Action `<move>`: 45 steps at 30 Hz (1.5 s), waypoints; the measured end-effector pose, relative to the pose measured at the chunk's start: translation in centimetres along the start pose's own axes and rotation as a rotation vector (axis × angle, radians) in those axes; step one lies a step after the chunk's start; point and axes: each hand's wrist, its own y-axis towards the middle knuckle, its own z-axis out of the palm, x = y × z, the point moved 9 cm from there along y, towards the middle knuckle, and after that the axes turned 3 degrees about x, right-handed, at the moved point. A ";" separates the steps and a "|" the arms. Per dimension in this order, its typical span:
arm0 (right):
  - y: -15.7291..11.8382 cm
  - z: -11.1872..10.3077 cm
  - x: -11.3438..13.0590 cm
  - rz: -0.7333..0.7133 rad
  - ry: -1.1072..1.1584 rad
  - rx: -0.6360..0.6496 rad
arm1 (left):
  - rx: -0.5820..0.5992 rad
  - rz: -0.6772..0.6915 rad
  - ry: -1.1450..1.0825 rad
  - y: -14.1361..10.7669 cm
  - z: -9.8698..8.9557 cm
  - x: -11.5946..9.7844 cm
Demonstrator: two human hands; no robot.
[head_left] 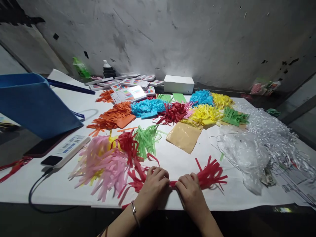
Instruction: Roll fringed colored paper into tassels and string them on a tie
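White-covered counter stands against a grey wall. Fingers of my left hand and right hand are curled, closed on the narrow middle of a red paper tassel near the front edge; fringe fans out both sides.

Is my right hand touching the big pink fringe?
No, the right hand grips the red paper, while the big pink fringe lies out past the left hand.
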 end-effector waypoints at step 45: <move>-5.2 -4.4 0.9 0.089 0.093 -0.180 | -0.049 0.179 -0.110 -2.6 0.3 -3.7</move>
